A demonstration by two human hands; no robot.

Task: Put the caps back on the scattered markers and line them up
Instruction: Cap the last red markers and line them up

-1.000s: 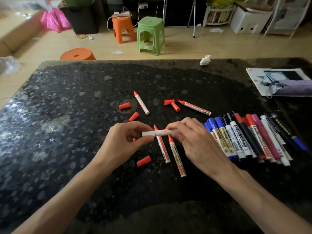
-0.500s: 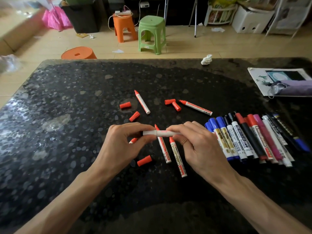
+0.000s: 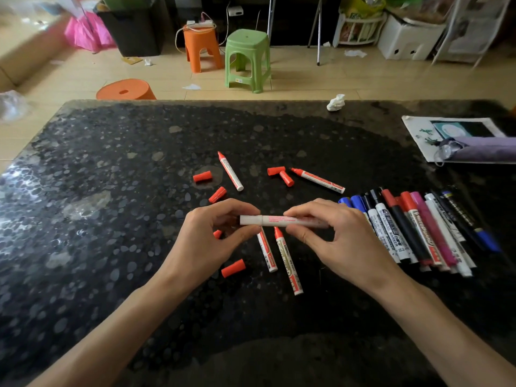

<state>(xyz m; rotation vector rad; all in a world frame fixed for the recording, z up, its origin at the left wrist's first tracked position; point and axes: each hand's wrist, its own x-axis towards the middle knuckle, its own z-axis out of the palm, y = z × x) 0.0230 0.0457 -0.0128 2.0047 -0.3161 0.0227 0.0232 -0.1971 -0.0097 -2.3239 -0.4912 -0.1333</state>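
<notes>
Over the table (image 3: 111, 191), left hand (image 3: 206, 241) and right hand (image 3: 343, 241) knuckles-up; each grip pinching one level white marker (image 3: 276, 220) (opposite ends)

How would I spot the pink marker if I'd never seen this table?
On the black table, find the row of capped markers at the right. The pink marker there is the only one magenta all over; its neighbours have white bodies.

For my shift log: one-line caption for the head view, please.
Left hand and right hand hold a marker above loose red caps and uncapped markers; capped row at right.
</notes>
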